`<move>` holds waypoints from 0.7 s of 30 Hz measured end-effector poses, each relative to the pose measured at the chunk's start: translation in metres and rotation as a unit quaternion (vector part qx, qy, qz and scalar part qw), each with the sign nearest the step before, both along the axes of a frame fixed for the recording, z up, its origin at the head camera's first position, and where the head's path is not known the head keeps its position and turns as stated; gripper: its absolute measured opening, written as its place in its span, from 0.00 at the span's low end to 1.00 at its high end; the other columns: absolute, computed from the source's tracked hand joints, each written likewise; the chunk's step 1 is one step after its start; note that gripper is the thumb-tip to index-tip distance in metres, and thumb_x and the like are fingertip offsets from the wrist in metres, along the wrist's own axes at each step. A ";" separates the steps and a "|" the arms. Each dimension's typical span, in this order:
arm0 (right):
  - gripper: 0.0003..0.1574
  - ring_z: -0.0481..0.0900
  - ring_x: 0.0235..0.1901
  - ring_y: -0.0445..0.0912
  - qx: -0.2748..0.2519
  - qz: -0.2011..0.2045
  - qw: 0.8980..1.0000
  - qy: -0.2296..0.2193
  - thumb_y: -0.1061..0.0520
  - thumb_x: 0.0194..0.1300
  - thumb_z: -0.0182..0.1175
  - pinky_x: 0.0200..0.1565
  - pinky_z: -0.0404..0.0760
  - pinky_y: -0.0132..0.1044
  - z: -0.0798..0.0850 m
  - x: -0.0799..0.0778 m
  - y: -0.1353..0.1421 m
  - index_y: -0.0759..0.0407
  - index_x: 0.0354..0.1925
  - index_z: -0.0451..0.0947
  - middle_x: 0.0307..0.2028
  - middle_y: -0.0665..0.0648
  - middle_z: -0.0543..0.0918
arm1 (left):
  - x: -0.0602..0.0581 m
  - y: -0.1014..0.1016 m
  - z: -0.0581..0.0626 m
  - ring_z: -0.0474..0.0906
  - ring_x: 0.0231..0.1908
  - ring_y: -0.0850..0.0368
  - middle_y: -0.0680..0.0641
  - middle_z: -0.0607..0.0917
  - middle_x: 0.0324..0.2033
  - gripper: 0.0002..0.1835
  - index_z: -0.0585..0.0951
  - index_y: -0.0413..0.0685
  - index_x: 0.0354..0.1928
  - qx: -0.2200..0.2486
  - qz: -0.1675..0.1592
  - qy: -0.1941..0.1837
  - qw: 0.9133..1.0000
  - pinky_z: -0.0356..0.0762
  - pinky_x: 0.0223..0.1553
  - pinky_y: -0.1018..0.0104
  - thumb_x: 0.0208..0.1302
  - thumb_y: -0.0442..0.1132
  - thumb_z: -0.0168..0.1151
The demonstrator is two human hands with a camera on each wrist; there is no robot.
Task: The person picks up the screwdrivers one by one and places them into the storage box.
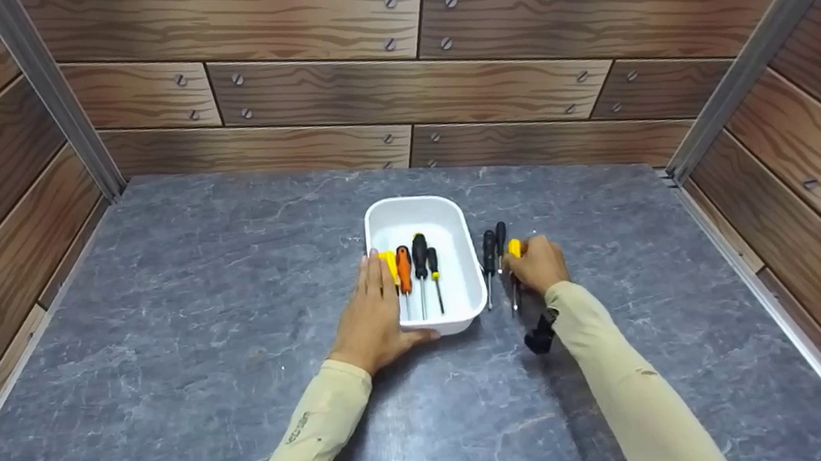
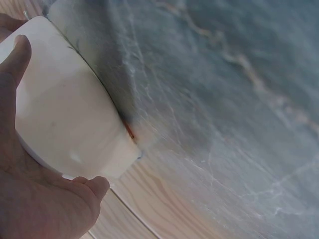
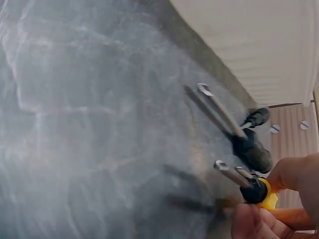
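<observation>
A white plastic tray (image 1: 447,219) holds several screwdrivers: an orange-handled screwdriver (image 1: 403,265), a large black one (image 1: 420,256), a small black-and-yellow one (image 1: 434,262) and a yellow handle (image 1: 389,264) partly hidden by fingers. My left hand (image 1: 373,324) rests against the tray's near-left corner, fingers straight along the left side, thumb along the front. Right of the tray, my right hand (image 1: 540,265) grips a screwdriver with a yellow-and-black handle (image 3: 259,193). An orange handle (image 3: 291,218) shows among those fingers; whether it is gripped too is unclear.
Two black-handled screwdrivers (image 1: 489,253) (image 1: 501,235) lie between the tray and my right hand. Everything stands on a grey marbled tabletop (image 1: 236,292). Wood-patterned walls (image 1: 306,90) enclose the back and both sides. A black strap or mount (image 1: 539,335) hangs at my right wrist.
</observation>
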State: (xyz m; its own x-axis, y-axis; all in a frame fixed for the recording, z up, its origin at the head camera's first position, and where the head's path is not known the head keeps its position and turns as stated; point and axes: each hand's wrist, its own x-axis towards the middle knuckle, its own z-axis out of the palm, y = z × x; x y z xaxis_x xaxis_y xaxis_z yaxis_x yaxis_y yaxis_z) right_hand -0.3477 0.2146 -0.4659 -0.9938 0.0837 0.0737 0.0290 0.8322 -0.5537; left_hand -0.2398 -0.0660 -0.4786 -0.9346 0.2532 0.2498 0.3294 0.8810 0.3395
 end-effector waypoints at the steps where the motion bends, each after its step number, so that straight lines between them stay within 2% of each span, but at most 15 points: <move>1: 0.17 0.82 0.34 0.57 -0.002 0.000 1.000 0.001 0.55 0.61 0.64 0.41 0.82 0.48 0.003 0.000 0.000 0.71 0.37 0.85 0.31 0.63 0.86 | 0.000 0.000 0.000 0.48 0.75 0.30 0.24 0.50 0.75 0.72 0.51 0.21 0.74 0.000 0.000 0.001 1.000 0.54 0.74 0.47 0.46 0.72 0.72; 5: 0.20 0.83 0.36 0.57 -0.010 0.004 1.000 0.022 0.56 0.61 0.62 0.43 0.82 0.49 0.016 -0.002 -0.003 0.72 0.42 0.86 0.38 0.67 0.88 | -0.001 -0.002 0.000 0.48 0.75 0.29 0.23 0.50 0.75 0.73 0.51 0.21 0.74 0.005 0.001 0.007 1.000 0.55 0.74 0.47 0.45 0.72 0.73; 9: 0.21 0.85 0.36 0.55 -0.031 0.011 0.998 0.046 0.57 0.61 0.62 0.39 0.84 0.43 0.030 -0.001 -0.013 0.71 0.47 0.86 0.40 0.67 0.88 | -0.001 -0.003 -0.001 0.48 0.75 0.29 0.23 0.50 0.75 0.73 0.51 0.21 0.74 0.011 0.001 0.009 1.000 0.55 0.74 0.47 0.45 0.72 0.74; 14: 0.20 0.85 0.31 0.49 -0.051 0.031 0.995 0.076 0.56 0.60 0.63 0.31 0.80 0.32 0.046 0.001 -0.034 0.68 0.46 0.87 0.36 0.63 0.89 | 0.000 -0.002 -0.001 0.48 0.75 0.30 0.23 0.50 0.75 0.73 0.51 0.21 0.74 0.008 0.000 0.008 1.000 0.57 0.73 0.47 0.46 0.71 0.74; 17: 0.18 0.83 0.25 0.46 -0.051 0.048 0.993 0.092 0.56 0.61 0.64 0.28 0.79 0.31 0.052 0.003 -0.048 0.67 0.44 0.88 0.32 0.61 0.89 | 0.000 -0.001 0.000 0.48 0.75 0.30 0.24 0.50 0.75 0.72 0.51 0.21 0.74 0.008 0.001 0.004 1.000 0.58 0.73 0.47 0.46 0.70 0.74; 21: 0.17 0.80 0.17 0.42 -0.066 0.068 0.992 0.084 0.56 0.63 0.64 0.21 0.80 0.30 0.055 0.004 -0.064 0.68 0.45 0.87 0.29 0.60 0.88 | 0.001 0.001 0.001 0.47 0.75 0.31 0.24 0.49 0.75 0.72 0.51 0.22 0.74 0.014 0.000 -0.007 1.000 0.57 0.73 0.47 0.47 0.69 0.75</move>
